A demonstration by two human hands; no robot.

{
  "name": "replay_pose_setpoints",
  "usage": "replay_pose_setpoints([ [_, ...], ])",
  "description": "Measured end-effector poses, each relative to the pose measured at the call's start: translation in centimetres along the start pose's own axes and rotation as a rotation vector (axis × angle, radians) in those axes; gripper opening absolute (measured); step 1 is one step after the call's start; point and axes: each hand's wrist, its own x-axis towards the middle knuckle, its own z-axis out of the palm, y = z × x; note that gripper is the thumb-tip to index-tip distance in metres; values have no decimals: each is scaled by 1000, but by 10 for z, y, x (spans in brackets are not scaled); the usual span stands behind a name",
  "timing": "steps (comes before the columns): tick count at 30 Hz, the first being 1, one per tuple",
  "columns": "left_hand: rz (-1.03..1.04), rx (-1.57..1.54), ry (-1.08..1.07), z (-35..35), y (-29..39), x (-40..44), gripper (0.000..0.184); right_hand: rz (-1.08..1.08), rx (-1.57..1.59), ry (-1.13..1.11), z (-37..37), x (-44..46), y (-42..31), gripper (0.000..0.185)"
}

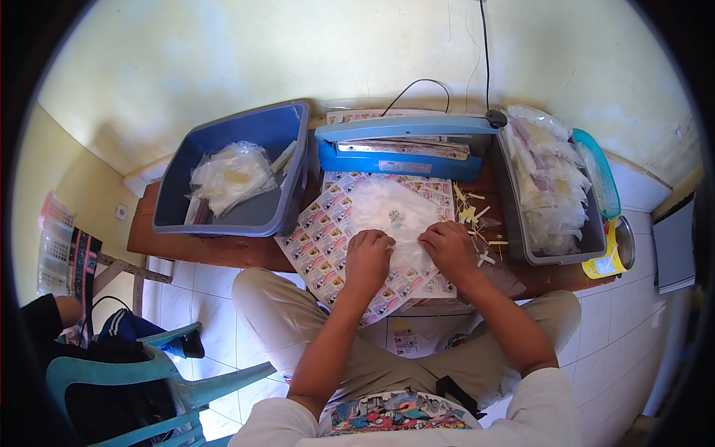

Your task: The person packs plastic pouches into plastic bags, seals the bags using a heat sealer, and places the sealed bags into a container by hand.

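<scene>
A clear plastic bag [395, 216] with a small printed mark lies on sheets of repeating printed labels [324, 231]. My left hand [370, 255] is at the bag's near left side, fingers curled in and closed on its edge. Opposite it, my right hand [449, 247] pinches the near right side. The fingertips of both hands are partly hidden, with a small gap between the hands. Just beyond the bag stands a blue impulse sealer [398, 160], its long arm [402, 128] raised above the metal sealing bar.
A blue-grey tub [287, 186] holding plastic bags stands left. On the right, a dark tub [558, 258] is heaped with filled bags [547, 179]. Yellowish strips [471, 212] litter the wooden table [257, 255]. A yellow can [605, 261] and teal basket [602, 179] sit far right; a teal chair [160, 372] lower left.
</scene>
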Motion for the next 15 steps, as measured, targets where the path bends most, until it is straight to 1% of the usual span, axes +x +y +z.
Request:
replay_pose_setpoints([
  [1,-7,-2,8,0,1,1,21,0,0,0,-1,0,-1,10],
  [3,-1,-19,28,-2,2,2,19,-3,31,86,-4,0,-3,8],
  [5,6,-37,46,-4,3,4,17,3,51,118,-10,1,-4,7],
  [9,57,-95,47,-19,16,8,27,14,119,225,-23,5,-10,8],
  [10,86,-120,66,-21,19,8,31,18,119,225,-26,5,-10,8],
  [11,86,-121,64,-20,20,7,31,52,154,185,-28,4,-11,8],
  [13,121,-119,33,-16,23,5,37,87,189,145,-32,3,-14,9],
  [15,107,-138,7,-12,25,4,36,146,316,98,-34,2,-19,10],
])
